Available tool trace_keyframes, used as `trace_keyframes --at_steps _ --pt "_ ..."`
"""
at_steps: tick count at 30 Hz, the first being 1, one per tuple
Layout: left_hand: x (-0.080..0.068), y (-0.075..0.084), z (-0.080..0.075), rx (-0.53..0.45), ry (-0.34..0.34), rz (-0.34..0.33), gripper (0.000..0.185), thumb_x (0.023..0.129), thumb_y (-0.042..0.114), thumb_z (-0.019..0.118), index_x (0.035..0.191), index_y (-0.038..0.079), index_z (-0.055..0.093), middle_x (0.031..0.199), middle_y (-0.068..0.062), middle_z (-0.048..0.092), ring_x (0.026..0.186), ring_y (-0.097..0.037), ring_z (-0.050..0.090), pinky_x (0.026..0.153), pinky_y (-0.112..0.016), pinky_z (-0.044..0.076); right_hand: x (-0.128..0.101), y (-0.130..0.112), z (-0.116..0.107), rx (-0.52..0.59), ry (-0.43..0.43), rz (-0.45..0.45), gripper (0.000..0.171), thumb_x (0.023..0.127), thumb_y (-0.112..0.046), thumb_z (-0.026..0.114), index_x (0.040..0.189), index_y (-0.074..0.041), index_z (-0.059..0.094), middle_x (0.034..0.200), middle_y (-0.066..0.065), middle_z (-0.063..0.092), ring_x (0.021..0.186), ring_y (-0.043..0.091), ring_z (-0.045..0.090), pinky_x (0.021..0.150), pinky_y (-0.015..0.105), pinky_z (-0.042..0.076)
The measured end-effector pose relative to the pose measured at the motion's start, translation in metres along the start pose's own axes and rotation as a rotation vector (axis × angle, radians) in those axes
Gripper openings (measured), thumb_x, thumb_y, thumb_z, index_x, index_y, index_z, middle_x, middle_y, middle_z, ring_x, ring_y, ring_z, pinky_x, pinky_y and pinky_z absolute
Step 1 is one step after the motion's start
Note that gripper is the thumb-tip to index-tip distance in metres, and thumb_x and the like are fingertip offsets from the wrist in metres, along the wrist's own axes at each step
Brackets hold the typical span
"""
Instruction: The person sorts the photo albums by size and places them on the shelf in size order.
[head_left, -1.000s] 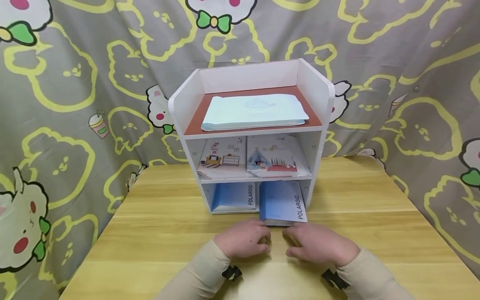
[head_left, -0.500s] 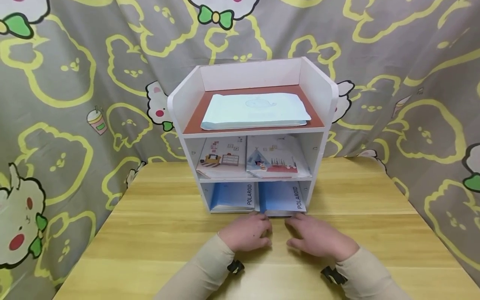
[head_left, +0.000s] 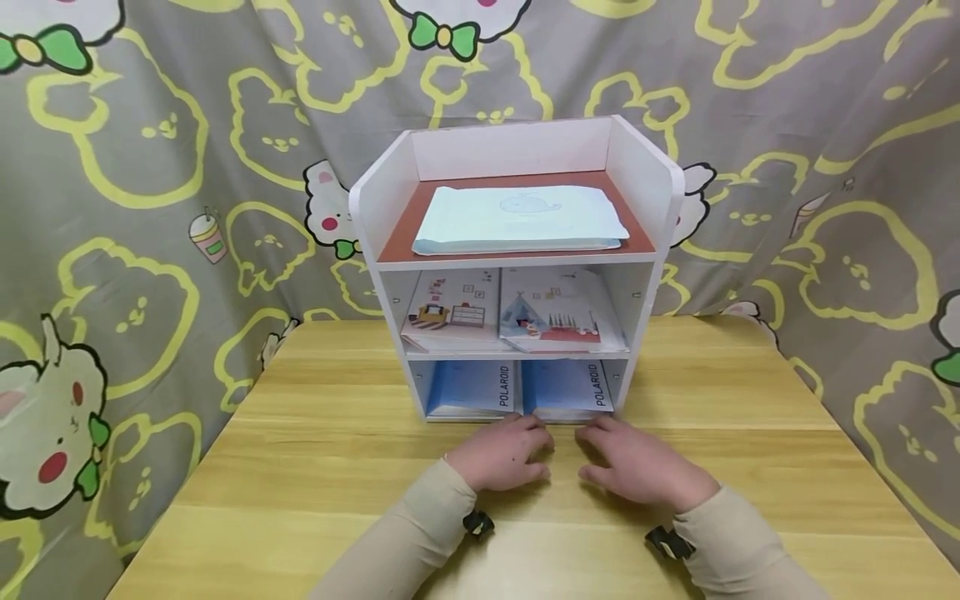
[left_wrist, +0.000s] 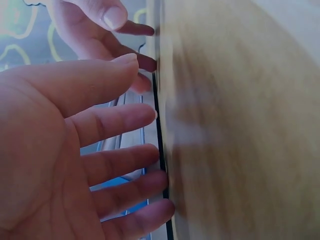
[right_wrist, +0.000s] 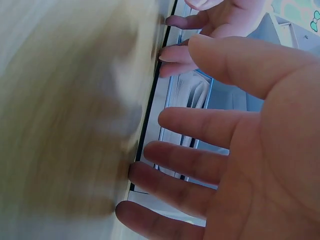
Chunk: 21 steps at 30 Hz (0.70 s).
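Note:
Two blue-and-white albums lettered POLAROID lie side by side in the bottom compartment of a small white shelf. The right album sits flush with the front, level with the left album. My left hand rests before the shelf's lower edge, fingers spread and holding nothing. Opposite it, my right hand has its fingertips close to the same edge, the palm empty. In the left wrist view, the extended fingers of the left hand reach toward the bottom board.
Two illustrated books, one with furniture and one with a tent, fill the middle shelf. A pale whale-printed packet lies on the brown top. The wooden table extends around the shelf, with a patterned curtain behind.
The right album, earlier jutting out past the shelf front, has slid back into the compartment. Both hands have moved forward toward the shelf with it.

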<state>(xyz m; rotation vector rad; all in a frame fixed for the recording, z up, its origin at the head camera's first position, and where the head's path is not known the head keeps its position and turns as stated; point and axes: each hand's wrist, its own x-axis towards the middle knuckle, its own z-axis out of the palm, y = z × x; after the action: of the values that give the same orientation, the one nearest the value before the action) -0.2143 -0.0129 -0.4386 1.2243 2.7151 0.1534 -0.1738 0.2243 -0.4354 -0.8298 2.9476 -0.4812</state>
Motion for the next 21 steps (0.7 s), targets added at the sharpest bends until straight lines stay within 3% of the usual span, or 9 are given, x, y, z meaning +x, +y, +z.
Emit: trace_keyframes --at_steps 13,17,21 --pt "0.004 -0.017 0.003 -0.086 0.004 0.013 0.042 0.097 0.048 0.063 0.131 0.023 0.066 0.144 0.002 0.055 0.14 -0.022 0.044 0.116 -0.04 0.034 0.008 0.011 -0.009 0.045 -0.063 0.001 0.053 0.094 -0.038 0.071 0.132 -0.002 0.064 0.137 0.019 0.057 0.119 0.038 0.06 0.098 0.057 0.049" --pt "-0.006 -0.024 -0.009 -0.123 0.036 0.001 0.05 0.098 0.049 0.062 0.139 0.02 0.06 0.146 -0.002 0.053 0.136 -0.024 0.048 0.113 -0.042 0.039 0.005 0.017 -0.024 0.064 -0.042 0.027 0.053 0.095 -0.04 0.069 0.135 -0.005 0.063 0.138 0.018 0.058 0.123 0.04 0.058 0.101 0.06 0.046" --pt "-0.027 -0.032 -0.023 -0.131 0.08 -0.034 0.061 0.097 0.056 0.059 0.147 0.02 0.054 0.148 -0.003 0.052 0.134 -0.026 0.05 0.111 -0.046 0.04 -0.005 0.026 -0.043 0.086 -0.013 0.055 0.051 0.097 -0.043 0.065 0.134 -0.007 0.065 0.133 0.014 0.064 0.123 0.039 0.058 0.103 0.059 0.044"
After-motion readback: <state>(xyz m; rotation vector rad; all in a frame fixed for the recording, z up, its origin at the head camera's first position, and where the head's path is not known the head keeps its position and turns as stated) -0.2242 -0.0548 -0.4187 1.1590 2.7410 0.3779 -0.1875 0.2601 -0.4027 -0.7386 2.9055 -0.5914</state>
